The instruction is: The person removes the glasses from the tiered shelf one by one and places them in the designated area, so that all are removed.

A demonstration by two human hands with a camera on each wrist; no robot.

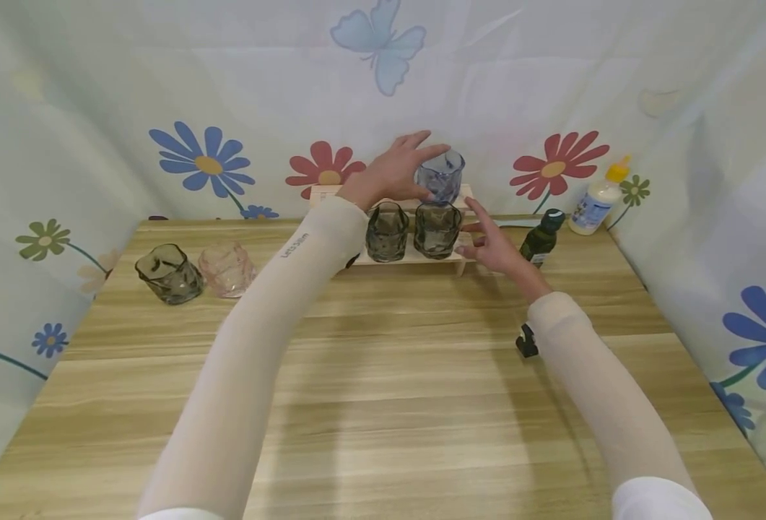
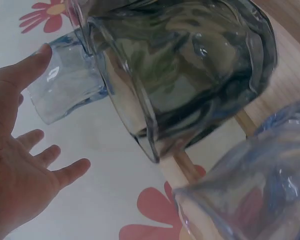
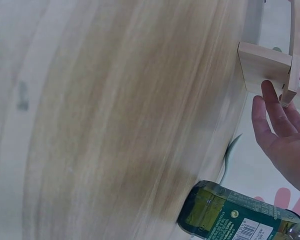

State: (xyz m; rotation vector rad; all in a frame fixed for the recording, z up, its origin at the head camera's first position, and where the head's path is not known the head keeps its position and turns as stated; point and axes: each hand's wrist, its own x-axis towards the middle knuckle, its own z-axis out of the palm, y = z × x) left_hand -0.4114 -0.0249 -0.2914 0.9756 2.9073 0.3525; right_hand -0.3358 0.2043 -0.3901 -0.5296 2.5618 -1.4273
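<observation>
A blue glass [image 1: 444,177] stands on the upper tier of a small wooden rack [image 1: 383,261]. My left hand [image 1: 392,170] reaches over the rack beside that glass, its thumb and index finger at the glass. In the left wrist view its other fingers are spread and apart from the blue glass [image 2: 70,82]. Two dark glasses, a left one [image 1: 388,235] and a right one [image 1: 437,231], sit on the lower tier. Near the left wrist is a clear bluish glass [image 2: 255,185], hidden in the head view. My right hand [image 1: 496,245], fingers extended, touches the rack's right end [image 3: 267,60].
At the table's left stand another dark glass [image 1: 170,274] and a pink glass [image 1: 228,271]. Right of the rack are a dark green bottle [image 1: 541,238] and a white bottle with a yellow cap [image 1: 595,206]. A flowered curtain [image 1: 473,79] borders the wooden table [image 1: 389,404].
</observation>
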